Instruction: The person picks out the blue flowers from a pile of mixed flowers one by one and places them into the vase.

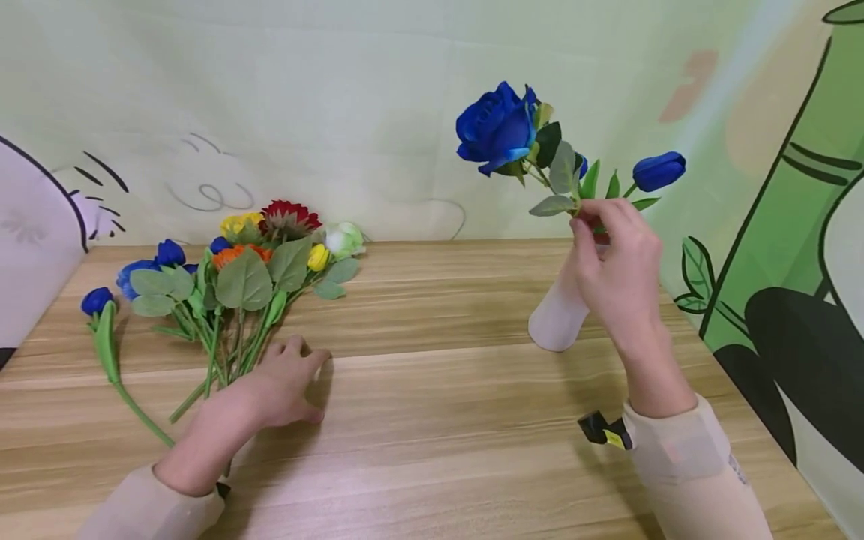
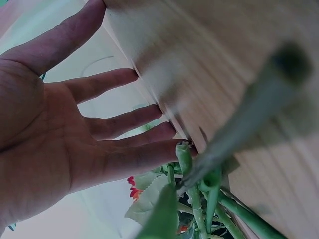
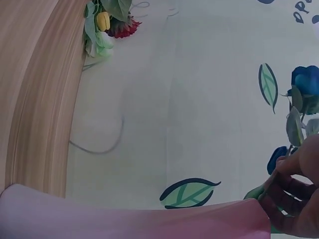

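Note:
My right hand [image 1: 624, 270] pinches the stem of a large blue rose [image 1: 496, 127] between thumb and fingers, at the mouth of a white vase [image 1: 559, 319]. The vase looks tilted in the head view; whether the rose's stem is inside it is hidden by the hand. A blue tulip [image 1: 658, 172] with green leaves leans out to the right. My left hand [image 1: 277, 386] rests on the table with loosely spread fingers and holds nothing. It lies beside the stems of a flower bunch [image 1: 244, 279], whose cut ends [image 2: 184, 154] show near the little finger in the left wrist view.
Red, yellow, orange, blue and pale green blooms make up the pile at the left. A single blue tulip [image 1: 98, 301] lies apart at its left side. Behind the wooden table [image 1: 418, 435] hangs a printed cloth backdrop [image 1: 378, 97].

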Available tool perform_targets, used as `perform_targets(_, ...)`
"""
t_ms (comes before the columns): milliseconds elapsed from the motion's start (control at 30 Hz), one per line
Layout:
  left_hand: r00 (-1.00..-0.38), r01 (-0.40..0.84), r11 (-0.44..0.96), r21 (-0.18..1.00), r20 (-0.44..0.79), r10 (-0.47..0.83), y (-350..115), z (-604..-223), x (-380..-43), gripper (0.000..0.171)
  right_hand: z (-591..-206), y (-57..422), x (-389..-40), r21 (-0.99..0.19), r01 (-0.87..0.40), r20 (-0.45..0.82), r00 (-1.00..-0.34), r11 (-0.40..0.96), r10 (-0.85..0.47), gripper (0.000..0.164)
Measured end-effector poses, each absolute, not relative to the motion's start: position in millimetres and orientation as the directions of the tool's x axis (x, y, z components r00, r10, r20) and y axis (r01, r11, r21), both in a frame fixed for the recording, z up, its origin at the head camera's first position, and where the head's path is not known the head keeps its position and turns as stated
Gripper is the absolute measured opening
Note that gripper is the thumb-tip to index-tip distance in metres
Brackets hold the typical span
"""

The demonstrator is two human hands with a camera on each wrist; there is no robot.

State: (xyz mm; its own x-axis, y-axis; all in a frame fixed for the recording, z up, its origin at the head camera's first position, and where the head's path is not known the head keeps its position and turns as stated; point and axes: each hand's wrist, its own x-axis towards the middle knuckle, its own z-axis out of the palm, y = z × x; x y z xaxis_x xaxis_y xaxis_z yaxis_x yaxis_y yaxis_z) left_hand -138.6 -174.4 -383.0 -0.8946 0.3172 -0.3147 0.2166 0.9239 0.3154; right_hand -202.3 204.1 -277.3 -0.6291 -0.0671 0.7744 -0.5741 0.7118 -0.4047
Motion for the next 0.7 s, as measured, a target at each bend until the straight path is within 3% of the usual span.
perform_targets(700,-0.895,0.227,0.923,0.312,-0.308,0.324,-175.3,-383.0,-137.9,0.083,-274.9,205.4,-204.9,-0.382,-0.517,0.787,-0.616,0.766,-0.023,0.014)
